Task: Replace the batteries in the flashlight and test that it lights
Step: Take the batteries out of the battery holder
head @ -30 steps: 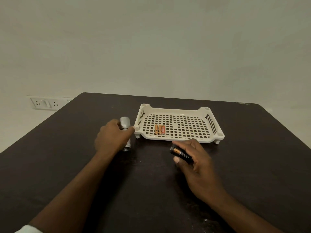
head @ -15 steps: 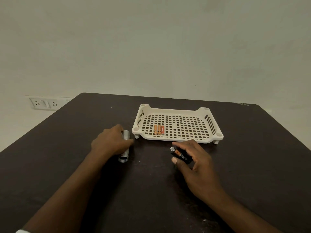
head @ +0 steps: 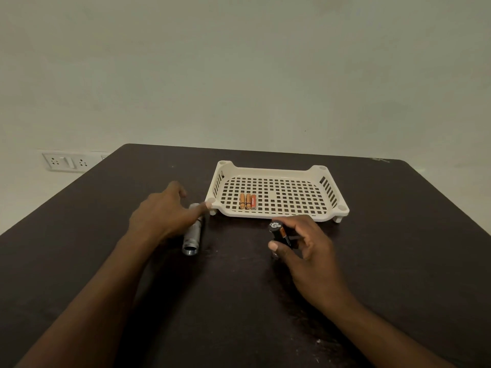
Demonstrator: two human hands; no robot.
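**Q:** While the flashlight lies open on the desk, where exactly are your hands?

**A:** My left hand (head: pixel 166 212) hovers over the silver flashlight body (head: pixel 193 236), fingers spread and loose, gripping nothing. The thumb reaches across the far end of the tube toward the near left corner of the tray; whether it touches the metal, I cannot tell. The tube lies flat on the dark table (head: pixel 79 235), its open threaded mouth pointing back at me.

**Q:** And the right?

**A:** My right hand (head: pixel 305 251) is closed around the black battery holder (head: pixel 279 233), pinched between the thumb below and the fingers curled over it. An orange-and-black cell shows in its side. The holder is tilted, its round end cap facing up and away from me, just in front of the tray's near rim.

**Q:** What about the other batteries?

**A:** Three small batteries (head: pixel 248 201) lie side by side in the cream slotted tray (head: pixel 276 215), toward its front left part, their long sides touching or nearly so. Two are orange-gold, the right one redder.

**Q:** How do the pieces sit relative to each other?

**A:** The flashlight body is just beside the tray's left front foot. The holder in my right hand is well apart from the tube, with bare tabletop between them. A white wall socket plate (head: pixel 63 162) sits behind the table's left edge.
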